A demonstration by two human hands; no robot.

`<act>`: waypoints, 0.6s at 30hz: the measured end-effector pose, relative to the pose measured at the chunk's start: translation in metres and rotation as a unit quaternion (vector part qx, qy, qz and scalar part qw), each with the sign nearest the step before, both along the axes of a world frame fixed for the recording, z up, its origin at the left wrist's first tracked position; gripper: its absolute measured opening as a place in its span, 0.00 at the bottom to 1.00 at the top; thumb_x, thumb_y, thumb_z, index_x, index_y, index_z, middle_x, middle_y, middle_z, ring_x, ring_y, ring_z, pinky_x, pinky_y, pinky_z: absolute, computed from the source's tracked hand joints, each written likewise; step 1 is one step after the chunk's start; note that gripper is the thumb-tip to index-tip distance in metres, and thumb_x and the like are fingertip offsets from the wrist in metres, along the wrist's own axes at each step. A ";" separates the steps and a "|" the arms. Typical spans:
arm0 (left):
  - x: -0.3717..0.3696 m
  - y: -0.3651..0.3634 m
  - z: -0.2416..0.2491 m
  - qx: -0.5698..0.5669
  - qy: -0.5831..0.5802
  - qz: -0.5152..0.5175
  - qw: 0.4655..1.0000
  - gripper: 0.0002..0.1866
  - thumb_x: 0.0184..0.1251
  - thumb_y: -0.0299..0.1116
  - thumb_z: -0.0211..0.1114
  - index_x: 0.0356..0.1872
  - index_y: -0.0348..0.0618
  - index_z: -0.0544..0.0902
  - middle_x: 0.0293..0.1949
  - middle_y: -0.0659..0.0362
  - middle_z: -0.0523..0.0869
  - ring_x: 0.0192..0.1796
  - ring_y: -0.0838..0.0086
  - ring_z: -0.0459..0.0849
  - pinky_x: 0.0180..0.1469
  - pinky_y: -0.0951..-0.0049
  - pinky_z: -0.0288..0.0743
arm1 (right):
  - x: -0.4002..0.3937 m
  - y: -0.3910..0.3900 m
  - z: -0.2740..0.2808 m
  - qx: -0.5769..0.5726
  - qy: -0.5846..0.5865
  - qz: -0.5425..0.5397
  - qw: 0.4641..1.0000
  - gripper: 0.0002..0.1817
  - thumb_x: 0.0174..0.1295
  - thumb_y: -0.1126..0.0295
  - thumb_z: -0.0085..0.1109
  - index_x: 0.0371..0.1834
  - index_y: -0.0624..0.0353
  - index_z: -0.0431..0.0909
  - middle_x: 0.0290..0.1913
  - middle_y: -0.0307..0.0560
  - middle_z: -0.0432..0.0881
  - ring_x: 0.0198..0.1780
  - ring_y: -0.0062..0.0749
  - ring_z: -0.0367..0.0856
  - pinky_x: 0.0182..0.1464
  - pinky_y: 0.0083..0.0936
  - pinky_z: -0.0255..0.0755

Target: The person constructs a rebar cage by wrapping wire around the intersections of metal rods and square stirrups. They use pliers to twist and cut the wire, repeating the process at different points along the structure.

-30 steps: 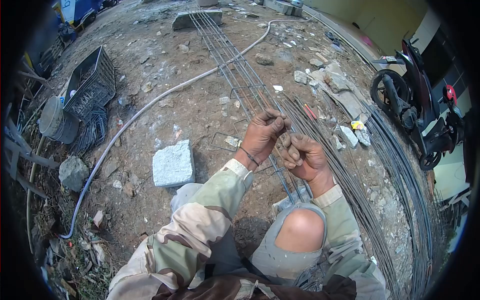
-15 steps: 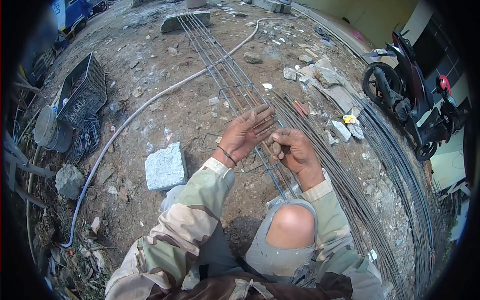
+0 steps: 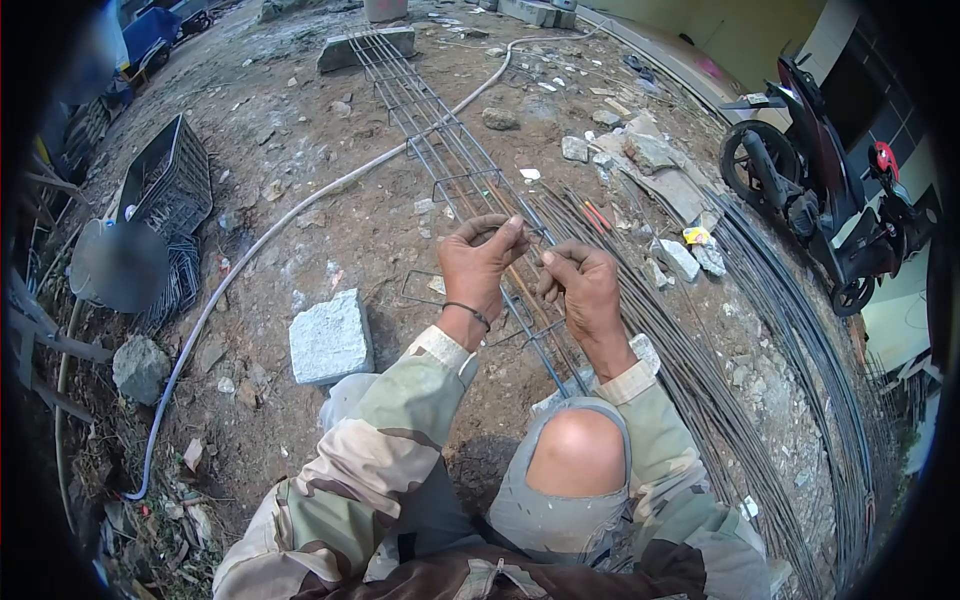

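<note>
My left hand [image 3: 474,268] is raised above a long cage of steel bars [image 3: 437,140], with thumb and fingertips pinched together. Facing it, my right hand [image 3: 588,285] is closed too, thumb against the curled fingers. The fingertips of both hands almost meet; anything thin between them is too small to name. Below them the cage's bars and square stirrups run away from my bent knee, partly hidden by the hands. The cage's far end rests on a concrete block [image 3: 338,55].
A pale block [image 3: 331,337] lies left of the cage. A hose [image 3: 290,212] crosses the ground beneath it. Loose steel rods [image 3: 690,370] lie at right, near a motorcycle [image 3: 815,190]. A black crate [image 3: 172,180] and a bucket [image 3: 95,265] stand at left.
My left hand has turned and gone from spread fingers to a pinch. My right hand remains closed, its thumb and fingers shifted slightly. The view has moved a little.
</note>
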State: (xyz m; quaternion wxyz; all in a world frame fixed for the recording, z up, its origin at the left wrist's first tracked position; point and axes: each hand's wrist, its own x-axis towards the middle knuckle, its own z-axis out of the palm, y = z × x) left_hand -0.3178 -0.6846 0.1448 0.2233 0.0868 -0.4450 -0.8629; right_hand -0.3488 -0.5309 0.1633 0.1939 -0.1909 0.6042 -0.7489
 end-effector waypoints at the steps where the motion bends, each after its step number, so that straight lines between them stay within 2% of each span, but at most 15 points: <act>1: -0.001 0.003 -0.002 0.117 -0.035 -0.025 0.992 0.11 0.70 0.24 0.76 0.48 0.32 0.85 0.43 0.55 0.92 0.44 0.72 0.92 0.49 0.71 0.89 | 0.006 -0.002 0.006 0.132 0.230 -0.103 0.959 0.08 0.72 0.71 0.65 0.37 0.65 0.85 0.20 0.43 0.82 0.20 0.29 0.81 0.30 0.30 0.76; 2: -0.001 0.005 -0.003 0.232 -0.069 -0.049 0.969 0.12 0.70 0.24 0.76 0.48 0.29 0.84 0.44 0.55 0.92 0.43 0.71 0.92 0.48 0.71 0.89 | 0.008 -0.001 0.011 0.191 0.405 -0.119 0.886 0.06 0.67 0.72 0.66 0.36 0.64 0.86 0.23 0.50 0.85 0.24 0.40 0.86 0.33 0.35 0.78; 3: 0.000 0.001 -0.004 0.231 -0.069 -0.050 0.969 0.12 0.70 0.24 0.76 0.48 0.29 0.84 0.44 0.55 0.92 0.43 0.71 0.92 0.48 0.71 0.89 | 0.008 -0.002 0.012 0.191 0.405 -0.120 0.886 0.06 0.67 0.72 0.66 0.36 0.64 0.86 0.23 0.50 0.85 0.24 0.40 0.86 0.33 0.35 0.78; 5: 0.001 -0.010 -0.002 0.166 -0.068 -0.073 0.981 0.17 0.70 0.24 0.76 0.55 0.26 0.83 0.46 0.53 0.92 0.44 0.70 0.92 0.48 0.71 0.90 | 0.008 -0.003 0.014 0.278 0.578 -0.067 0.764 0.04 0.61 0.75 0.66 0.36 0.63 0.86 0.26 0.57 0.85 0.28 0.52 0.87 0.34 0.40 0.78; 6: 0.001 -0.010 -0.001 0.073 -0.066 -0.030 0.995 0.19 0.70 0.24 0.76 0.57 0.24 0.83 0.46 0.51 0.92 0.42 0.70 0.92 0.46 0.72 0.90 | 0.012 -0.004 0.016 0.330 0.555 -0.065 0.761 0.03 0.57 0.76 0.65 0.33 0.64 0.85 0.26 0.58 0.86 0.29 0.57 0.86 0.35 0.43 0.78; 7: 0.002 -0.008 -0.001 0.073 -0.065 -0.031 0.995 0.19 0.70 0.24 0.76 0.57 0.24 0.83 0.46 0.51 0.92 0.42 0.70 0.92 0.46 0.72 0.90 | 0.010 -0.004 0.013 0.331 0.556 -0.066 0.760 0.03 0.57 0.76 0.65 0.33 0.64 0.85 0.26 0.58 0.86 0.29 0.57 0.86 0.35 0.43 0.78; 9: 0.005 -0.002 -0.005 -0.104 -0.039 0.059 0.992 0.18 0.69 0.22 0.76 0.56 0.24 0.85 0.44 0.49 0.93 0.41 0.70 0.93 0.45 0.71 0.91 | 0.004 -0.006 0.000 0.345 0.445 -0.098 0.820 0.03 0.57 0.76 0.65 0.30 0.64 0.85 0.24 0.56 0.86 0.26 0.52 0.86 0.34 0.41 0.78; 10: 0.005 0.002 -0.006 -0.163 -0.035 0.108 0.980 0.15 0.69 0.22 0.76 0.53 0.25 0.87 0.42 0.47 0.93 0.41 0.69 0.94 0.45 0.71 0.92 | 0.001 -0.006 -0.004 0.344 0.446 -0.098 0.821 0.03 0.57 0.76 0.65 0.30 0.64 0.85 0.24 0.56 0.86 0.26 0.52 0.86 0.34 0.41 0.78; 12: 0.005 0.007 -0.008 -0.163 -0.034 0.122 0.978 0.15 0.69 0.22 0.76 0.53 0.24 0.86 0.42 0.47 0.93 0.42 0.68 0.94 0.46 0.71 0.92 | -0.004 -0.006 -0.010 0.336 0.282 -0.147 0.887 0.05 0.60 0.76 0.67 0.27 0.65 0.85 0.24 0.52 0.87 0.22 0.37 0.86 0.32 0.35 0.79; 13: 0.006 0.008 -0.005 -0.163 -0.032 0.134 0.977 0.15 0.69 0.23 0.76 0.53 0.24 0.86 0.42 0.46 0.93 0.42 0.67 0.94 0.47 0.70 0.92 | -0.004 -0.008 -0.009 0.334 0.282 -0.147 0.887 0.05 0.60 0.76 0.67 0.27 0.65 0.85 0.24 0.52 0.87 0.22 0.37 0.86 0.32 0.35 0.79; 14: 0.007 0.007 -0.001 -0.164 -0.031 0.134 0.977 0.15 0.69 0.23 0.76 0.53 0.24 0.86 0.42 0.46 0.93 0.42 0.67 0.94 0.47 0.70 0.92 | -0.003 -0.011 -0.008 0.287 0.225 -0.156 0.918 0.05 0.63 0.75 0.68 0.30 0.65 0.86 0.24 0.48 0.88 0.22 0.30 0.85 0.32 0.31 0.79; 15: 0.007 0.007 0.002 -0.116 -0.019 0.125 0.985 0.15 0.70 0.22 0.75 0.53 0.23 0.85 0.43 0.46 0.93 0.42 0.66 0.94 0.47 0.70 0.93 | -0.002 -0.012 -0.008 0.237 0.166 -0.163 0.943 0.06 0.65 0.75 0.69 0.32 0.66 0.87 0.24 0.45 0.88 0.22 0.24 0.84 0.31 0.27 0.79; 16: 0.008 0.006 0.007 -0.068 -0.008 0.116 0.991 0.15 0.70 0.22 0.74 0.53 0.23 0.84 0.43 0.45 0.92 0.42 0.65 0.94 0.48 0.69 0.93 | -0.002 -0.013 -0.008 0.237 0.166 -0.163 0.943 0.06 0.65 0.75 0.69 0.32 0.66 0.87 0.24 0.45 0.88 0.22 0.24 0.84 0.31 0.27 0.79; 18: 0.010 0.004 0.015 -0.031 0.001 0.114 0.993 0.15 0.71 0.22 0.73 0.54 0.23 0.83 0.45 0.46 0.92 0.43 0.64 0.94 0.49 0.69 0.93 | -0.002 -0.015 -0.009 0.098 0.141 -0.135 0.976 0.05 0.71 0.75 0.67 0.40 0.66 0.88 0.26 0.42 0.89 0.26 0.21 0.86 0.31 0.21 0.80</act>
